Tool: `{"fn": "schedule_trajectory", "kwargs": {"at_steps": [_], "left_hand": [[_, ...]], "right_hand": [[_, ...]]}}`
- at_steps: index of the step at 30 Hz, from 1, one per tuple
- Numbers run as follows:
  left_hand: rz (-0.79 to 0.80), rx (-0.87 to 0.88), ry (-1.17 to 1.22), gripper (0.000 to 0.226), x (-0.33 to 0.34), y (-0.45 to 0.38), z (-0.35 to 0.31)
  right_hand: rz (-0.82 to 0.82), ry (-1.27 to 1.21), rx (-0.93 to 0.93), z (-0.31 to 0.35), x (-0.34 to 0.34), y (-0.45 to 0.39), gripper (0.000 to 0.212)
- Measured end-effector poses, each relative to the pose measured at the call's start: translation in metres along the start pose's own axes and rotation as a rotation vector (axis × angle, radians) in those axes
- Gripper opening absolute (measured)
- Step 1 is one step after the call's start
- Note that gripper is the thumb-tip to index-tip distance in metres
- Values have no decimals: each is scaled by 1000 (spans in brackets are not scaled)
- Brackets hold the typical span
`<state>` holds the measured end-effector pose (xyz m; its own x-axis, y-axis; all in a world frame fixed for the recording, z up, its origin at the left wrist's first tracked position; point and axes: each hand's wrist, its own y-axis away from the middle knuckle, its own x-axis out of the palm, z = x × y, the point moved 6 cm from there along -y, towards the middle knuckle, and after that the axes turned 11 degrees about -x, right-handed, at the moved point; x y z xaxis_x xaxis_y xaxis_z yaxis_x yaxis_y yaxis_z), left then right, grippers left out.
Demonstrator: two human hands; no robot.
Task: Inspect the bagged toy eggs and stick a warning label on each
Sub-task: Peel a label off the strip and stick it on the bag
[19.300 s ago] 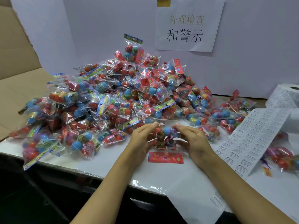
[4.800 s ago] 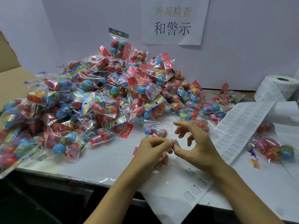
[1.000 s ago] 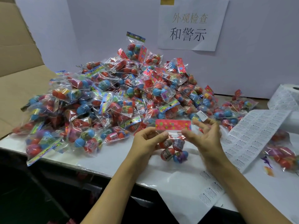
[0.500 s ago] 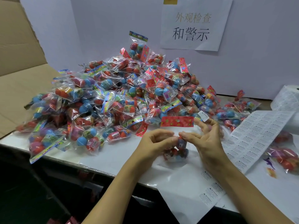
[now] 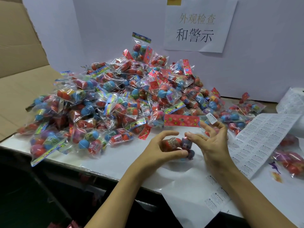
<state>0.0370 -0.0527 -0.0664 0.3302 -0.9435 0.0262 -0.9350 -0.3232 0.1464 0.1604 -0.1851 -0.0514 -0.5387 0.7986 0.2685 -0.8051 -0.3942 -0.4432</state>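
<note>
My left hand [image 5: 156,150] grips a clear bag of toy eggs [image 5: 178,143] just above the white table, thumb under it and fingers curled over. The bag's red header card [image 5: 181,120] stands up behind my fingers. My right hand [image 5: 213,145] pinches the bag from the right with thumb and forefinger. A small white warning label [image 5: 211,118] sticks to one raised fingertip of that hand. A sheet of warning labels [image 5: 263,139] lies to the right.
A big heap of bagged eggs [image 5: 123,102] covers the table's left and back. A label roll [image 5: 294,99] sits at the far right, another egg bag [image 5: 289,160] beside the sheet. Peeled backing paper [image 5: 197,195] hangs over the front edge. A cardboard box [image 5: 19,71] stands at the left.
Since half a second ago my left hand has shifted from pinching the bag's film to curling round the eggs. My right hand's fingers have spread, the label still on a fingertip.
</note>
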Motion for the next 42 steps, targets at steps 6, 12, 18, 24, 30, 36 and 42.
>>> {"fn": "schedule_trajectory", "kwargs": {"at_steps": [6,12,18,24,30,36,42], "left_hand": [[-52,66,117,61,-5,-4,0],[-160,50,334,53,-20,-8,-2],[-100,38,413,46,-17,-8,-5],[-103,59,448,68,-15,-8,-6],[-72,81,483,65,-16,-8,-4],[-59,110,451,61,-15,-8,-4],[-58,125,418,60,-15,-8,-3]], "right_hand": [[-22,-29,45,3,3,2,73],[7,-66,89,8,2,4,19],[71,26,96,7,7,6,18],[191,94,72,8,15,9,21],[246,160,41,8,17,12,24],[271,266,-20,12,18,14,36],[293,349,-25,12,18,15,13]]}}
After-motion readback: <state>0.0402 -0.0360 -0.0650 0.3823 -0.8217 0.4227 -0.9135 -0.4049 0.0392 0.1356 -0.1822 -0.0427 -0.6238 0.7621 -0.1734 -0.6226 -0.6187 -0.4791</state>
